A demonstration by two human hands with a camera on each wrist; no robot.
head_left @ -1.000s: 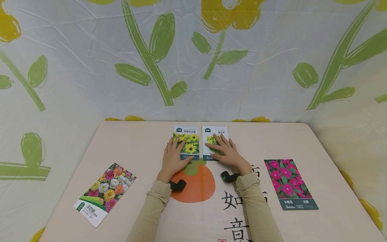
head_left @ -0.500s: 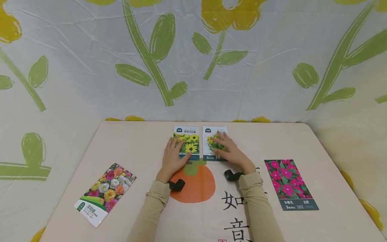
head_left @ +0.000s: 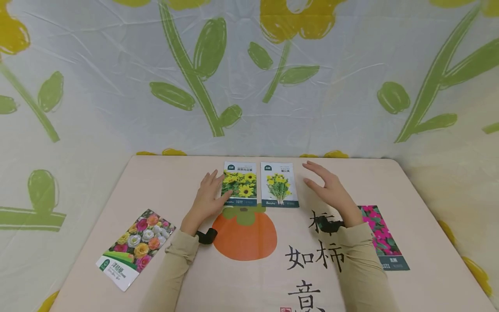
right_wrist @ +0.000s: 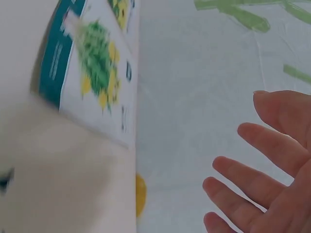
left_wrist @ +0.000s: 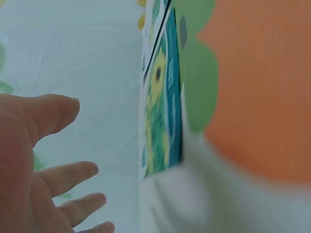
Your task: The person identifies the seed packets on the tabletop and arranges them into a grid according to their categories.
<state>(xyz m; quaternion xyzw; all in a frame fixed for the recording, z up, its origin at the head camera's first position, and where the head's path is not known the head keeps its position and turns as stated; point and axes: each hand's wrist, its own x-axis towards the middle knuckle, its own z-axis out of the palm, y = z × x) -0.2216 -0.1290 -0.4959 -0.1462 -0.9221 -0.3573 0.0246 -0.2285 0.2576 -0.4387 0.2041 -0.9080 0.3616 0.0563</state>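
Observation:
Two flower seed packets lie side by side near the table's back edge. The left one, a sunflower seed packet (head_left: 244,187), shows yellow blooms; the right one, a dandelion seed packet (head_left: 278,184), has yellow flowers on white. My left hand (head_left: 207,195) is by the sunflower packet's left side, fingers spread, overlapping its edge in the head view. To the right of the dandelion packet is my right hand (head_left: 327,186), its fingers extended and holding nothing. Both wrist views show bare, spread fingers, with a packet (left_wrist: 158,107) beyond the left hand.
A packet with multicoloured blooms (head_left: 141,242) lies slanted at the table's left. At the right, a pink-flower packet (head_left: 383,234) is partly covered by the right forearm. The tablecloth bears an orange persimmon print (head_left: 245,236) and black characters. A flower-print cloth (head_left: 312,112) rises behind the table.
My hands have lifted off the two middle packets and moved apart, left hand to the left, right hand to the right. The dandelion packet is now uncovered, while the right forearm covers part of the pink-flower packet.

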